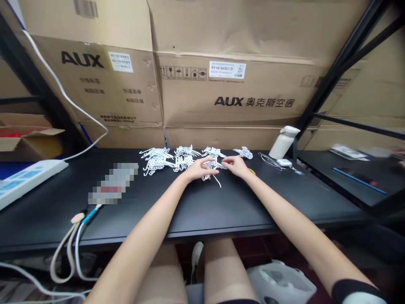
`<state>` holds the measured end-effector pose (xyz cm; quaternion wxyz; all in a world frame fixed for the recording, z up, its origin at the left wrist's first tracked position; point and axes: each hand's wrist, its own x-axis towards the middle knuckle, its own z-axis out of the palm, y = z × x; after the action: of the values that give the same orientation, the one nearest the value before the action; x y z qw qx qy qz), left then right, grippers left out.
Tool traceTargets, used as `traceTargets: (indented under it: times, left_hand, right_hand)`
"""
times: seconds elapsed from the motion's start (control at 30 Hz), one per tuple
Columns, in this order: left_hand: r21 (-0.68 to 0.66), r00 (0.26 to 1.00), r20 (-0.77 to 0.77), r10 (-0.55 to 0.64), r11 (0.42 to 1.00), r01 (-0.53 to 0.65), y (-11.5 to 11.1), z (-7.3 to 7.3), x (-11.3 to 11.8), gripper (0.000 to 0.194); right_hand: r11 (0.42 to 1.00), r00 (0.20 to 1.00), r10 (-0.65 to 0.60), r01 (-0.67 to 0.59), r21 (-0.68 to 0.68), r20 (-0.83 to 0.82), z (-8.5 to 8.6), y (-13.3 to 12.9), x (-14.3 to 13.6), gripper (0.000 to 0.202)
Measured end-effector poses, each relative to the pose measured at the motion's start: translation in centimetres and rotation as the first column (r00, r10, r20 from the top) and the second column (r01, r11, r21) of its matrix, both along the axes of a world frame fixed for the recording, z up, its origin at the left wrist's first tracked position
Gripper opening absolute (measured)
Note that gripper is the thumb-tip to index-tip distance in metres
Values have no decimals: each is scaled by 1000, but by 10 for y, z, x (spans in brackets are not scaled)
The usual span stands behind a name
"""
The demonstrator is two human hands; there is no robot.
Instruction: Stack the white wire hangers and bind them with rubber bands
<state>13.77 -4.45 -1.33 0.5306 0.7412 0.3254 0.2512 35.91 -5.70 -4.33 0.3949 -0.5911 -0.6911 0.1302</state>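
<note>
Head view: white stick (217, 180) at four o'clock from nearer left hand (198, 169), aimed at five. Left half-open, right hand (234, 165) nearly pinched; holds unclear.

Hands (196, 169) at white hooks (183, 162), black desk (221, 209)

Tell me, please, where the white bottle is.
In the head view, the white bottle is at right on the black table, beside the small white case.
</note>
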Motion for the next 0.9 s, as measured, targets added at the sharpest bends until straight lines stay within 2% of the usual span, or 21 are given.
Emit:
traceTargets:
  times: [0.1, 0.33, 0.5, 0.6, 0.7, 0.8, 0.9]
  left_hand:
    - [-7, 999, -29, -29, 1000, 29, -1, -2, 2, 81]
    - [-33, 997, -58, -50, 998, 48, 1, -6, 3, 93]
    - [-61, 998, -49, -42, 997, 39, -3, -1, 2, 88]
    - [-87, 1000, 6, 2, 996, -2, -4, 4, 1, 78]
    - [-108, 992, 108, 64, 993, -53, -1, 8, 0, 66]
    - [-103, 966, 214, 144, 987, -125, 4, 9, -2, 57]
    - [-106, 971, 194, 142, 987, -123, 8, 11, -6, 53]
  right_hand:
    - [999, 996, -5, 8, -31, 86, -3, 1, -3, 22]
    - [994, 990, 22, -7, -111, 136, -1, 6, 4, 15]
    - [983, 976, -28, 66, -169, 218, 10, 0, 20, 13]
    - [981, 968, -108, 141, -135, 225, 17, -4, 29, 12]
    - [987, 987, -159, 158, 18, 38, 22, -5, 29, 8]
    - [987, 969, -36, 72, 142, -243, 25, -5, 17, 22]
    - [986, 932, 99, -44, 162, -349, 28, -8, 5, 31]
